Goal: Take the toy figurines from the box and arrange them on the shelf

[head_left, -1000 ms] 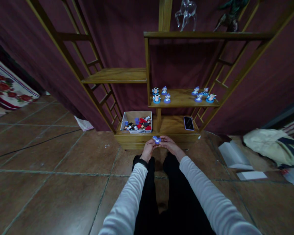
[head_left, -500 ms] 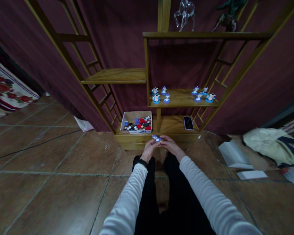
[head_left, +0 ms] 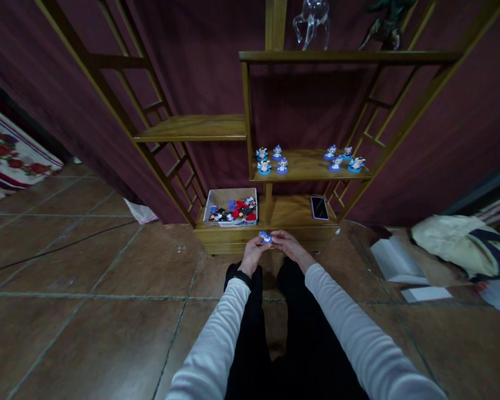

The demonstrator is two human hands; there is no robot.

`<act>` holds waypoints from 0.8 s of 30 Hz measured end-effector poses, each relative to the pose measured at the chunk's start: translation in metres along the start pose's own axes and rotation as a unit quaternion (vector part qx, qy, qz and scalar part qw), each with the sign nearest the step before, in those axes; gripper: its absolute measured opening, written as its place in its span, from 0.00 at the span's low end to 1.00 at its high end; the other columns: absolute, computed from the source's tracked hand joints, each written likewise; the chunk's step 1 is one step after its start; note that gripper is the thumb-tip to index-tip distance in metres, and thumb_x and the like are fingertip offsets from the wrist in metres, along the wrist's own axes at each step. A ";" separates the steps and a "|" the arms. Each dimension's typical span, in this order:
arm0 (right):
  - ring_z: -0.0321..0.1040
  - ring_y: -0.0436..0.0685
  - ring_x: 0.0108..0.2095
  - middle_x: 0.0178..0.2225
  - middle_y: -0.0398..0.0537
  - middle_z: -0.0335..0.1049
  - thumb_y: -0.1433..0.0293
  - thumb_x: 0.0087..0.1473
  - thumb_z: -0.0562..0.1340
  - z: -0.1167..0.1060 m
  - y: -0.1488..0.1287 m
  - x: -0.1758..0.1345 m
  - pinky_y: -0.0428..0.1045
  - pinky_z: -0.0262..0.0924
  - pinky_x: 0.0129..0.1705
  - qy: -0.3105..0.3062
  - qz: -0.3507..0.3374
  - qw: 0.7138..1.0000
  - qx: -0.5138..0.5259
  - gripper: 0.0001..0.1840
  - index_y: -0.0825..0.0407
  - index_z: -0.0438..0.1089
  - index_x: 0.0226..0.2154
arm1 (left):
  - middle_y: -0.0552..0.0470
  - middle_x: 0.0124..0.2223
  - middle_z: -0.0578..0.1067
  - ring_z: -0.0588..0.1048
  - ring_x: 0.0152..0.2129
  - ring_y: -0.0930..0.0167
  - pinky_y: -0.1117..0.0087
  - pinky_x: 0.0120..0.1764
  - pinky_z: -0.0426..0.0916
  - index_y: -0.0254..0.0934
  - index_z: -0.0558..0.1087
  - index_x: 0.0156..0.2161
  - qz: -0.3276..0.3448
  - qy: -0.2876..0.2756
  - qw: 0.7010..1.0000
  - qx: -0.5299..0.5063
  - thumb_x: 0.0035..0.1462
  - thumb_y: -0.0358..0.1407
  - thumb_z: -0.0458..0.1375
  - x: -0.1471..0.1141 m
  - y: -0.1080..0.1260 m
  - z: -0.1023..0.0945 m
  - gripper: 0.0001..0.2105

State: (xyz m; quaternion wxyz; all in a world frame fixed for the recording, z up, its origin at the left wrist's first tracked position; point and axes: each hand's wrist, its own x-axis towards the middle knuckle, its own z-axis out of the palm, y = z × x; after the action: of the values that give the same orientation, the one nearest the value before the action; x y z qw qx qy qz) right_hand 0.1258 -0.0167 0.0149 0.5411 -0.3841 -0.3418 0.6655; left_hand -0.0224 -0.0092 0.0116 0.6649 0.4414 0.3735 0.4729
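A small purple-and-white figurine [head_left: 265, 237] is between my two hands, in front of the shelf unit's low base. My left hand [head_left: 253, 251] grips it from the left, fingers closed. From the right, my right hand [head_left: 289, 244] pinches its other side. Above, on the middle shelf [head_left: 302, 169], similar figurines stand upright in two groups: one at the left [head_left: 282, 165] and one at the right [head_left: 335, 163]. Some have purple bases, others blue. A white open box [head_left: 232, 196] with a jumble of red, black, white and purple figure parts rests on the bottom shelf at the left.
A phone [head_left: 319, 208] lies on the bottom shelf at the right. Higher up are a bare wooden side shelf [head_left: 191, 129], a clear glass horse [head_left: 313, 25] and a dark statue [head_left: 387, 25]. White cardboard pieces [head_left: 398, 261] and a pale bag [head_left: 458, 241] lie on the floor at right.
The figurine has turned slightly between my fingers, and both hands stay in nearly the same place. The view has shifted a little; the shelved figurines stand as before.
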 end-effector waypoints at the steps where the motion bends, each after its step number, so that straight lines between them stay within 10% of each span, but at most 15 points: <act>1: 0.69 0.52 0.35 0.31 0.42 0.72 0.68 0.35 0.70 0.000 0.000 0.000 0.52 0.62 0.44 -0.003 0.000 1.000 0.001 0.15 0.51 0.71 0.30 | 0.50 0.31 0.77 0.72 0.29 0.71 0.68 0.40 0.64 0.33 0.75 0.31 -0.002 0.004 1.000 0.001 0.32 0.33 0.68 0.000 0.000 0.000 0.15; 24: 0.70 0.59 0.40 0.38 0.49 0.75 0.63 0.35 0.70 0.010 0.006 0.002 0.55 0.60 0.46 0.016 -0.006 0.999 -0.034 0.21 0.51 0.73 0.36 | 0.52 0.32 0.74 0.72 0.27 0.73 0.71 0.34 0.66 0.34 0.68 0.36 0.074 0.147 0.981 0.098 0.34 0.27 0.65 0.014 -0.022 -0.001 0.19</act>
State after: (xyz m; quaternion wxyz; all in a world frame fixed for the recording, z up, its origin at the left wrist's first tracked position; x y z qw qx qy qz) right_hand 0.1141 -0.0164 0.0143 0.5372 -0.4109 -0.3574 0.6441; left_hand -0.0131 0.0009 -0.0104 0.5192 0.4564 0.4782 0.5418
